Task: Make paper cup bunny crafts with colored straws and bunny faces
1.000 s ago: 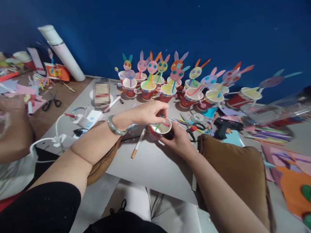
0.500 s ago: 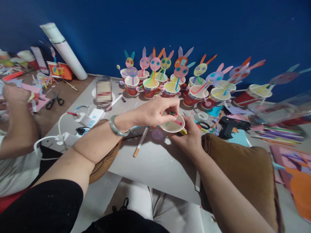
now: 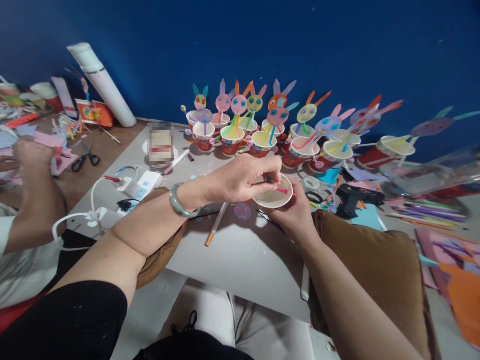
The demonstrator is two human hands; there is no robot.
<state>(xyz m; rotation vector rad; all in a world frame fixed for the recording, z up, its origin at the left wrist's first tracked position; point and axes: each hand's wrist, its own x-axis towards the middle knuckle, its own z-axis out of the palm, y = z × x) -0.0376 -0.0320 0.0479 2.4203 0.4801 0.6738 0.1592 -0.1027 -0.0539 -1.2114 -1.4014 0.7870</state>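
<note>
My right hand [image 3: 300, 215] wraps round a paper cup [image 3: 273, 202], holding it tilted with its white mouth facing me. Over that mouth, my left hand [image 3: 249, 177] bends its fingers into a pinch; whatever they grip is mostly hidden. A pink strip [image 3: 282, 190] shows inside the cup, close to the left fingertips. Just below the cup, a purple paper disc [image 3: 242, 212] with drawn eyes lies on the table. A white stick-shaped pen with a tan end [image 3: 210, 238] rests left of the disc.
Several red cups with paper rabbit heads [image 3: 232, 142] stand along the blue wall. A black glue gun [image 3: 354, 200] and a brown cushion [image 3: 367, 265] are at right. Power strips [image 3: 144, 185], scissors [image 3: 86, 159] and a co-worker's arm [image 3: 35, 180] are at left.
Both my hands and the cup have shifted slightly right and down in the view. The left hand stays pinched at the cup's mouth. The co-worker's hand has moved a little.
</note>
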